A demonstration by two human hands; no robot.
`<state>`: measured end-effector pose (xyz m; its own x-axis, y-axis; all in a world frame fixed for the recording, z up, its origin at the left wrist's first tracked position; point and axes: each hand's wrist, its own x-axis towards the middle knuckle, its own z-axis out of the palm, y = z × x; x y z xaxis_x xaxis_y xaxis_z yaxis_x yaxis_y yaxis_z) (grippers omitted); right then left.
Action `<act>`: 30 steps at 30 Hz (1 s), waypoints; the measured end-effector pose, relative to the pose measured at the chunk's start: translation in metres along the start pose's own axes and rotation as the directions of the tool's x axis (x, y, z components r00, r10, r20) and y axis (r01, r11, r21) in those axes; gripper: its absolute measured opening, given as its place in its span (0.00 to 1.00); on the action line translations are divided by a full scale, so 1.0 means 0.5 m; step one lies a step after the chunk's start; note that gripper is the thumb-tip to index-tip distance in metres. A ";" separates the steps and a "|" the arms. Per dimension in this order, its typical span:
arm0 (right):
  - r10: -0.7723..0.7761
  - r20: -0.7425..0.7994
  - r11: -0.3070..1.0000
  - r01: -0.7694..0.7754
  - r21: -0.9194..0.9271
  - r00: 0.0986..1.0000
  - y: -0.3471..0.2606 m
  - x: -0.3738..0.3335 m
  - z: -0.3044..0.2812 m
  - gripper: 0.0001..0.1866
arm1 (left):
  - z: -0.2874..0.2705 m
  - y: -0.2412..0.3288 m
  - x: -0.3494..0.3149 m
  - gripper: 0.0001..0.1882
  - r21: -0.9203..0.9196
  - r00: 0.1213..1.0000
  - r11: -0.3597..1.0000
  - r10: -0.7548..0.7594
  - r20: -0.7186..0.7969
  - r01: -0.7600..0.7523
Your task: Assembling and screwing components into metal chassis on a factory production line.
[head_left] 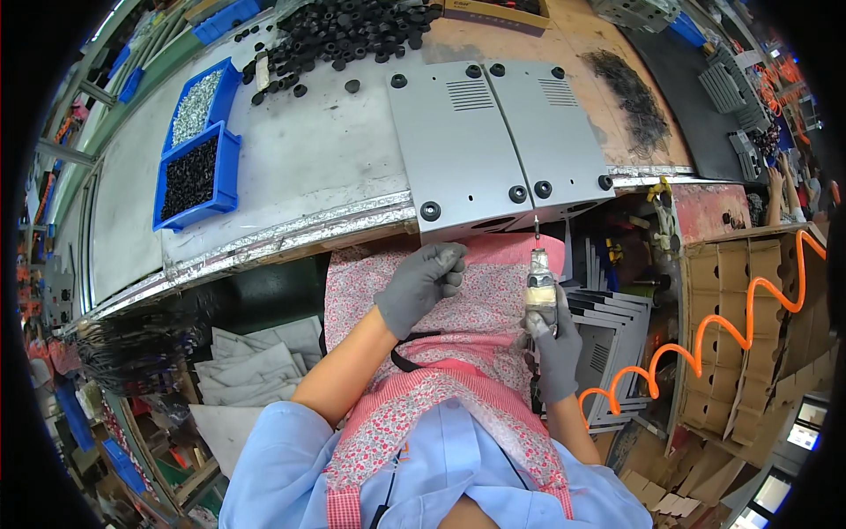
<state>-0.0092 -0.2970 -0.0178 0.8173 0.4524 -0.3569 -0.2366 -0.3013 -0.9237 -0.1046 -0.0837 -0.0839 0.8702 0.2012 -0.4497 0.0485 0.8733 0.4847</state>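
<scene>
My right hand (556,351), in a grey glove, is wrapped round a pneumatic screwdriver (540,286). Its thin bit points away from me, toward the front edge of two grey metal cases. My left hand (421,286), also gloved in grey, is closed in front of my apron; whatever its fingers hold, if anything, cannot be made out. The left case (445,141) and the right case (551,132) lie side by side at the bench's front edge, slightly overhanging it. Round black rubber feet (430,211) sit at their corners.
On the bench (300,167) stand a blue bin of black screws (189,178) and a blue bin of silver screws (197,107). Loose rubber feet (352,35) are heaped at the back. An orange coiled air hose (696,351) hangs at right, beside cardboard dividers (718,309).
</scene>
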 end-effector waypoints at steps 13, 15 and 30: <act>0.039 0.038 0.998 -0.038 -0.040 0.999 -0.004 0.059 -0.050 0.34 | 0.002 0.011 0.020 0.17 -0.004 0.997 0.998 -0.059 -0.051 0.059; 0.089 0.028 0.993 -0.087 -0.079 0.996 -0.024 0.054 -0.040 0.34 | 0.004 0.010 0.024 0.17 0.002 0.997 0.997 -0.072 -0.030 0.072; 0.068 0.034 0.992 -0.064 -0.111 0.997 -0.036 0.044 -0.034 0.36 | 0.023 0.007 0.005 0.20 0.092 1.000 0.996 0.014 0.000 -0.014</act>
<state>0.0220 -0.2957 -0.0065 0.7809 0.4595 -0.4232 -0.2283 -0.4207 -0.8780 -0.0967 -0.0850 -0.0746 0.8709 0.2131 -0.4429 0.0817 0.8258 0.5580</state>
